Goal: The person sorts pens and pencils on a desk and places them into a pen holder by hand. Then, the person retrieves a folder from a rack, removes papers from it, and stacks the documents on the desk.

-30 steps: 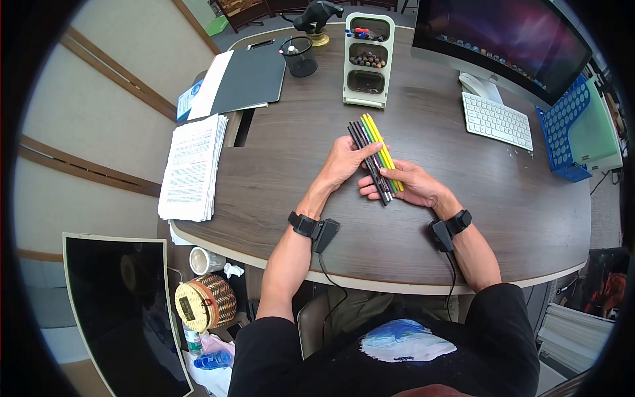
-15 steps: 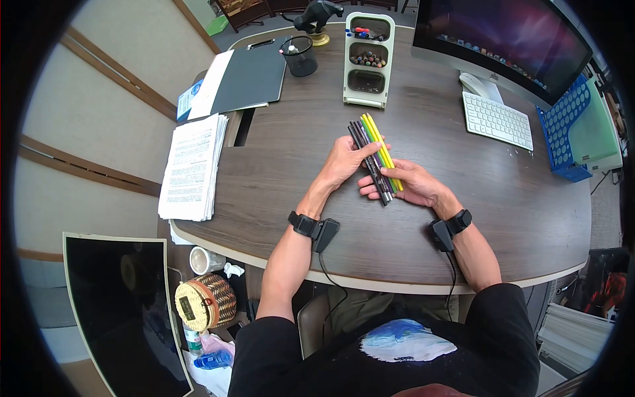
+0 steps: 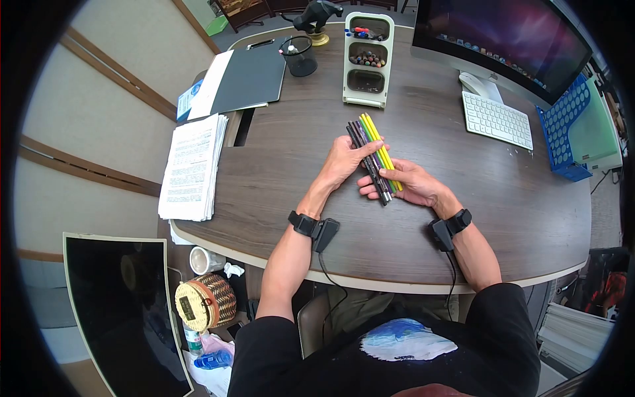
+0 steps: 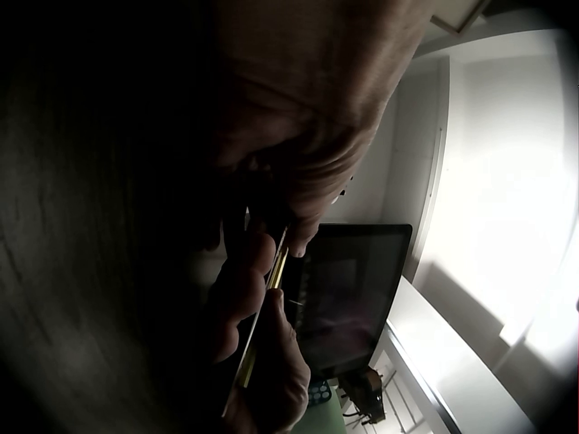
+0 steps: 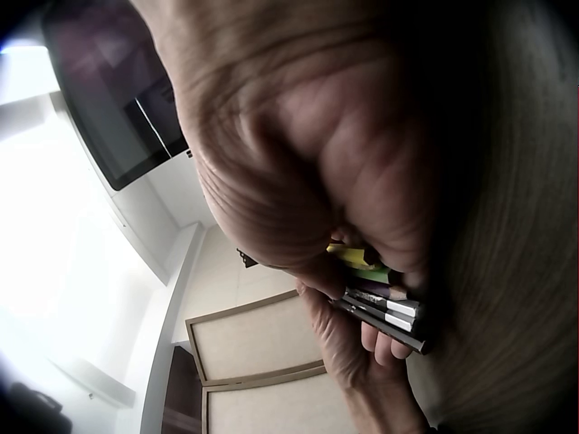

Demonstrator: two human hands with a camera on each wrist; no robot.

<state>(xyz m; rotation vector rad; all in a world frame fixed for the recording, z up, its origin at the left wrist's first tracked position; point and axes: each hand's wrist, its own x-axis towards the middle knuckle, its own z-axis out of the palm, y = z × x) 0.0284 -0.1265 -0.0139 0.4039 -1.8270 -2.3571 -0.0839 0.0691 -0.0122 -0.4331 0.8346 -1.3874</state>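
A fanned bundle of colored pencils (image 3: 374, 157) slants between the two hands above the desk, black, purple, green and yellow side by side. My left hand (image 3: 342, 161) grips it along its upper part, thumb lying across the top. Lower down, my right hand (image 3: 418, 184) pinches the bundle with the thumb over it and the fingers underneath. In the right wrist view the pencils' lower ends (image 5: 398, 316) stick out past the right hand. The left wrist view is dark and shows a yellow pencil (image 4: 280, 269) edge-on between the fingers.
A pale three-tier organizer (image 3: 346, 92) with markers stands beyond the hands on the desk (image 3: 291, 192). At the right are a keyboard (image 3: 496, 121), mouse (image 3: 472, 83), monitor (image 3: 503, 46) and blue file rack (image 3: 562, 142). Papers (image 3: 190, 169), a dark folder (image 3: 248, 83) and a mesh cup (image 3: 301, 63) lie left.
The pencil bundle has shifted very slightly to the left. Both hands keep their places and their hold on it.
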